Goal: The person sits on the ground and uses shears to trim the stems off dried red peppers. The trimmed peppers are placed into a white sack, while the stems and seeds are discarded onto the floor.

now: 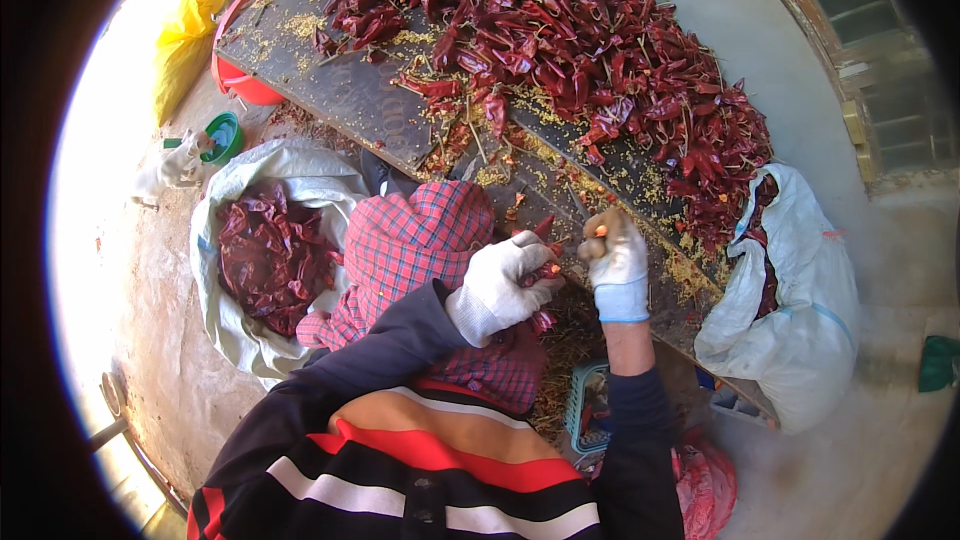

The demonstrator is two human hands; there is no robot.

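Observation:
My left hand (508, 281), in a white knit glove, grips several dried red chili peppers (541, 271). One pepper tip points up past the fingers, and an orange cut end shows beside them. Just to its right, my right hand (615, 259) wears a white glove with dirty brown fingertips. Its fingers are curled, and a thin grey pointed tool (577, 202), probably a small blade, sticks out beyond them. A small orange bit (601, 231) shows at the fingers. Both hands are over the near edge of a dark board table (352, 82) strewn with yellow seeds.
A large heap of dried red chilies (570, 37) covers the table's far side. Left stands an open white woven sack (225, 315) of chilies; another white sack (814, 330) leans right. A plaid cloth (420, 240) covers my lap. Below are a turquoise basket (576, 409) and, farther left, a white animal (174, 165).

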